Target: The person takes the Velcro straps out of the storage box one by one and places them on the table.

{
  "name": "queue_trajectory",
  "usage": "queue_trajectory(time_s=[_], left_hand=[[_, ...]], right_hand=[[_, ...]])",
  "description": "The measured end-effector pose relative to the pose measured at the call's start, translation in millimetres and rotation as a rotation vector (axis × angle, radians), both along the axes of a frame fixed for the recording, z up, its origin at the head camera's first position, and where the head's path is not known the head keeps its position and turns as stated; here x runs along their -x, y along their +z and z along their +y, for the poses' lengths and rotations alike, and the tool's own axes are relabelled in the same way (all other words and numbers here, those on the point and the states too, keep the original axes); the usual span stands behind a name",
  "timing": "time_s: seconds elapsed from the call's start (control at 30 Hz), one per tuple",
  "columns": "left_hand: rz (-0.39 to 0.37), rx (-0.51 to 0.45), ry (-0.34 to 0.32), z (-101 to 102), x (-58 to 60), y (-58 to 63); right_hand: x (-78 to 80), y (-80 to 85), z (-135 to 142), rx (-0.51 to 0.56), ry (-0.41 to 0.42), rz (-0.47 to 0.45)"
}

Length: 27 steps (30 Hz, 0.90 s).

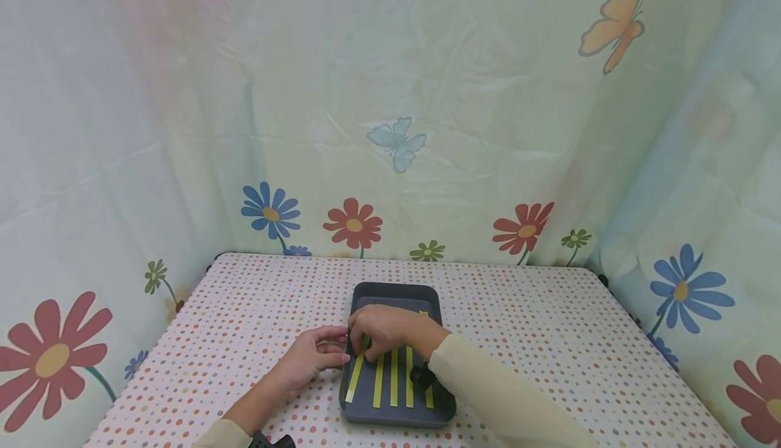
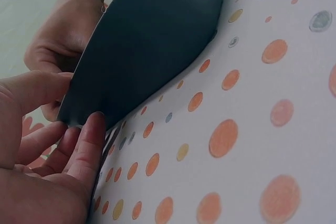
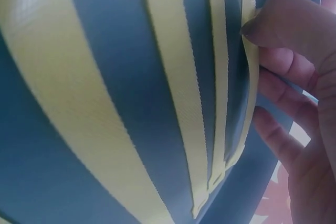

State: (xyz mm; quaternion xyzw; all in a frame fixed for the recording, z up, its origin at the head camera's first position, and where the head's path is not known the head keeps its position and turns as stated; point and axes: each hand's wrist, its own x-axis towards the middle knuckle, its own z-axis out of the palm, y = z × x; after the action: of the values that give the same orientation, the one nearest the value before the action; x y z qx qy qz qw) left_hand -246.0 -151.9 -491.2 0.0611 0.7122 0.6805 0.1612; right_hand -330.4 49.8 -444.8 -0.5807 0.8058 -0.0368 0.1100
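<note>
A dark grey rectangular tray point(image 1: 396, 291) lies on the dotted table, with several yellow strips point(image 1: 393, 383) running lengthwise over its floor. My right hand point(image 1: 386, 329) reaches across the tray and pinches the leftmost yellow strip point(image 1: 354, 381) near its far part. In the right wrist view the thumb point(image 3: 281, 24) presses one face of that strip point(image 3: 251, 85), with the other fingers behind it. At the tray's left side, my left hand point(image 1: 314, 354) holds the rim. Its fingertips lie at the edge and against the outer wall point(image 2: 142, 40) in the left wrist view.
A polka-dot cloth point(image 1: 525, 339) covers the table all round the tray. Fabric walls with printed flowers and butterflies point(image 1: 396, 143) rise behind and beside it. A small black wrist device point(image 1: 421, 375) sits at the right cuff, above the tray's right strips.
</note>
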Motion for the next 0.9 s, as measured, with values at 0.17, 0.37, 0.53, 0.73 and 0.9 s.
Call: queue_trajectory(time_s=[0.17,0.37,0.53,0.73,0.9], left_hand=[[-0.001,0.000,-0.001,0.0,-0.1,-0.1],[-0.007,0.005,0.000,-0.1,0.2,-0.2],[0.001,0.007,-0.002,-0.5,1.2,-1.8],[0.013,0.013,-0.003,-0.8,0.8,-1.5],[0.013,0.015,-0.001,-0.1,-0.4,0.5]], right_hand=[[0.2,0.0,-0.2,0.001,0.012,0.012],[-0.6,2.6,-1.0,-0.006,0.016,0.016],[-2.9,5.1,-1.5,-0.021,0.008,0.013],[-3.3,4.0,-1.8,-0.027,0.002,0.040],[-2.8,3.0,-1.9,-0.027,0.003,0.047]])
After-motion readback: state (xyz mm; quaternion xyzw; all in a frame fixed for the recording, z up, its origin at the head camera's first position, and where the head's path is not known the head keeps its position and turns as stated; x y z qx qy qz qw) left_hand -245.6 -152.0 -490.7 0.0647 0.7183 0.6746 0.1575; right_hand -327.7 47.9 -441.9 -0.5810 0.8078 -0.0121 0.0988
